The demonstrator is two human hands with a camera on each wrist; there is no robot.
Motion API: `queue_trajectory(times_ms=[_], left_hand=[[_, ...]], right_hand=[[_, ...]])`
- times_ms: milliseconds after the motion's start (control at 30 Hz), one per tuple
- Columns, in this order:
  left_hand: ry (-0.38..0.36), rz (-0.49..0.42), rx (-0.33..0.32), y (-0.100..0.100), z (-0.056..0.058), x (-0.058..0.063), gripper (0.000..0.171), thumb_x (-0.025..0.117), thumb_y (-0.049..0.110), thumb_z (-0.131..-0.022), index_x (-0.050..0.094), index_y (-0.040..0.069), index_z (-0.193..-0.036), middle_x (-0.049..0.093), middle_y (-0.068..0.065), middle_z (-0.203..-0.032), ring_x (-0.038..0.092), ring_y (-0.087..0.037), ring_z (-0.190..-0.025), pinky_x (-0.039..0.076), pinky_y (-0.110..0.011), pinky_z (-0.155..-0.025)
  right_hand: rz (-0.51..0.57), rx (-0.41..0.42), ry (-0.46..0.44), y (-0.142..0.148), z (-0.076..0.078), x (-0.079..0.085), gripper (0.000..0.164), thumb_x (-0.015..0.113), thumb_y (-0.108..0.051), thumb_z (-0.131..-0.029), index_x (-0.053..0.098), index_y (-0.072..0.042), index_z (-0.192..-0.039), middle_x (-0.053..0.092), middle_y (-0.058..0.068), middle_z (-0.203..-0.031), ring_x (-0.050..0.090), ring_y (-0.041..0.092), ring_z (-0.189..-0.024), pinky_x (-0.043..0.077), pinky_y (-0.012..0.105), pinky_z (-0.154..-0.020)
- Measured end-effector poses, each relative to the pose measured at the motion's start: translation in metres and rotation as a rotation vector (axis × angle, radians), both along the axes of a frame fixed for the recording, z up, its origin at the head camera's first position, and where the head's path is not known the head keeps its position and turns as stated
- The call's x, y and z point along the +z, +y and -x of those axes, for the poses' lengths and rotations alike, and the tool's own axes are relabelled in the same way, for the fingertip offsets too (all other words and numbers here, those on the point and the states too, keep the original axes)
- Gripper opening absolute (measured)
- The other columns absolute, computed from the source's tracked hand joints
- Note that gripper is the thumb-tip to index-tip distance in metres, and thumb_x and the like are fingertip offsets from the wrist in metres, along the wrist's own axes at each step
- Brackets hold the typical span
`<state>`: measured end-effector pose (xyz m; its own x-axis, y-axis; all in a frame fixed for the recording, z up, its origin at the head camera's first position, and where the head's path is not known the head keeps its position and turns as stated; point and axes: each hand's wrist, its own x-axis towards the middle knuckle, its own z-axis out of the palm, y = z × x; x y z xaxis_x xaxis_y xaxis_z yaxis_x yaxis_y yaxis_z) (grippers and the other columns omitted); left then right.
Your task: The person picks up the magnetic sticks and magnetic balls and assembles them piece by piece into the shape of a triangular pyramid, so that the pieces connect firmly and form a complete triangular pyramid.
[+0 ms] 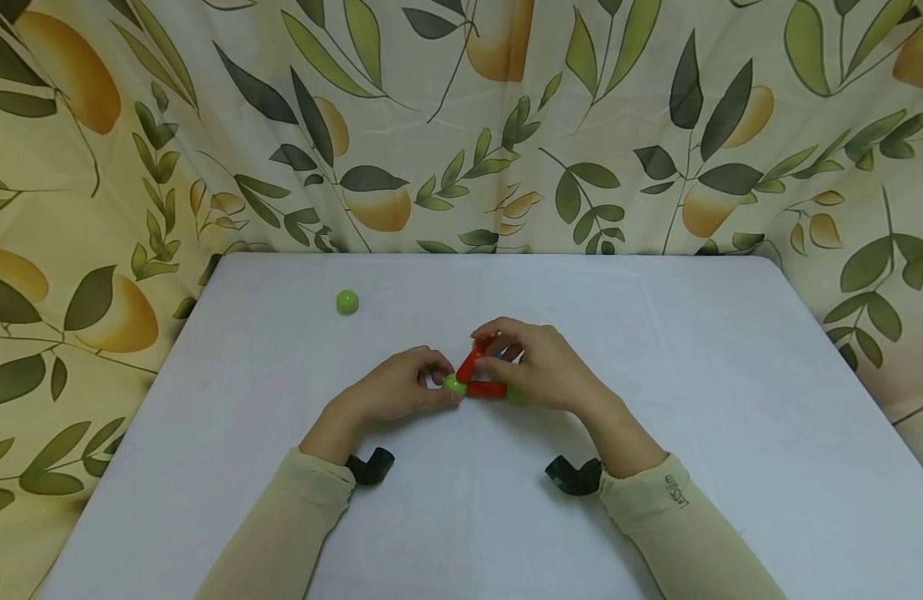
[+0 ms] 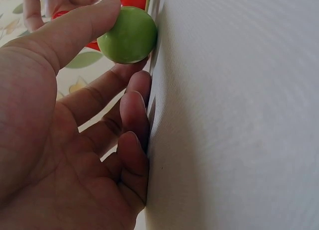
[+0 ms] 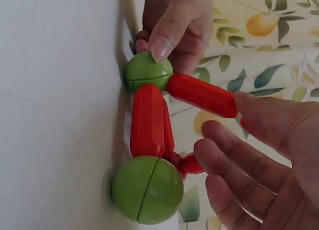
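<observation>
My left hand (image 1: 393, 387) pinches a glossy green ball (image 3: 148, 70) low against the table, its thumb on the ball in both wrist views. Two red rods meet at that ball. One red rod (image 3: 147, 120) lies along the table and runs to a second green ball (image 3: 147, 190). The other red rod (image 3: 202, 95) slants upward, and my right hand (image 1: 544, 362) holds its free end between thumb and fingers. Behind the lower rod, more red pieces (image 3: 192, 164) show, partly hidden.
A loose green ball (image 1: 347, 302) rests toward the back left of the white-covered table (image 1: 694, 333). A leaf-and-fruit patterned curtain (image 1: 461, 167) hangs behind the table. Black wrist devices (image 1: 371, 467) sit at both cuffs.
</observation>
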<state>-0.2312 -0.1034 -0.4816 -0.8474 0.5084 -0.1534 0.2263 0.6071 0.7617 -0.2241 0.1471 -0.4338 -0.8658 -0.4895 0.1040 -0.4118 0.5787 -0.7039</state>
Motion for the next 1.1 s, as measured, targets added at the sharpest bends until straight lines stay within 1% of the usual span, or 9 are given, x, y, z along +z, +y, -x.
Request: queue_trajectory(times_ms=[167, 300, 500, 833, 1000, 1100], left_hand=[[-0.001, 0.007, 0.001, 0.0006, -0.0002, 0.001, 0.032, 0.082, 0.039, -0.089, 0.07, 0.022, -0.113, 0.062, 0.005, -0.1, 0.056, -0.016, -0.088, 0.047, -0.032, -0.078], [-0.002, 0.012, 0.004, 0.0004, -0.0007, 0.0022, 0.032, 0.082, 0.039, -0.089, 0.07, 0.022, -0.113, 0.063, 0.004, -0.101, 0.056, -0.015, -0.088, 0.047, -0.032, -0.078], [0.008, 0.008, -0.007, 0.0003, -0.0009, 0.0026, 0.032, 0.082, 0.039, -0.089, 0.07, 0.021, -0.112, 0.063, 0.003, -0.102, 0.056, -0.015, -0.087, 0.047, -0.031, -0.077], [0.011, 0.005, -0.008, -0.0018, 0.0005, -0.0009, 0.031, 0.081, 0.04, -0.089, 0.07, 0.023, -0.113, 0.062, 0.005, -0.101, 0.056, -0.016, -0.089, 0.047, -0.032, -0.079], [0.011, 0.011, -0.011, -0.0015, 0.0006, -0.0018, 0.031, 0.081, 0.041, -0.089, 0.069, 0.024, -0.113, 0.062, 0.006, -0.101, 0.056, -0.016, -0.09, 0.047, -0.033, -0.08], [0.014, 0.009, -0.008, -0.0014, 0.0004, -0.0009, 0.031, 0.081, 0.041, -0.09, 0.069, 0.023, -0.112, 0.062, 0.005, -0.1, 0.056, -0.016, -0.089, 0.048, -0.033, -0.079]], right_hand=[[-0.008, -0.027, 0.003, 0.0006, 0.002, 0.0003, 0.035, 0.078, -0.025, -0.094, 0.067, -0.017, -0.127, 0.073, -0.005, -0.094, 0.068, 0.016, -0.083, 0.055, 0.033, -0.072], [-0.013, -0.027, -0.014, -0.0007, 0.0027, -0.0007, 0.035, 0.077, -0.024, -0.095, 0.068, -0.013, -0.126, 0.071, -0.004, -0.094, 0.067, 0.017, -0.084, 0.054, 0.032, -0.072], [-0.012, -0.025, -0.026, -0.002, 0.0017, -0.0011, 0.034, 0.076, -0.022, -0.095, 0.067, -0.012, -0.126, 0.07, -0.004, -0.094, 0.065, 0.015, -0.084, 0.055, 0.031, -0.072], [-0.014, -0.006, -0.028, -0.0043, 0.002, -0.003, 0.035, 0.077, -0.024, -0.095, 0.066, -0.013, -0.127, 0.07, -0.005, -0.096, 0.065, 0.015, -0.085, 0.055, 0.031, -0.073], [-0.03, -0.009, -0.018, -0.0025, 0.0017, -0.0019, 0.041, 0.078, -0.025, -0.094, 0.064, -0.018, -0.132, 0.07, -0.005, -0.097, 0.066, 0.013, -0.085, 0.055, 0.031, -0.073], [-0.031, -0.021, -0.006, -0.0002, 0.0029, -0.0005, 0.044, 0.079, -0.024, -0.093, 0.063, -0.021, -0.134, 0.07, -0.003, -0.097, 0.066, 0.015, -0.084, 0.054, 0.032, -0.072]])
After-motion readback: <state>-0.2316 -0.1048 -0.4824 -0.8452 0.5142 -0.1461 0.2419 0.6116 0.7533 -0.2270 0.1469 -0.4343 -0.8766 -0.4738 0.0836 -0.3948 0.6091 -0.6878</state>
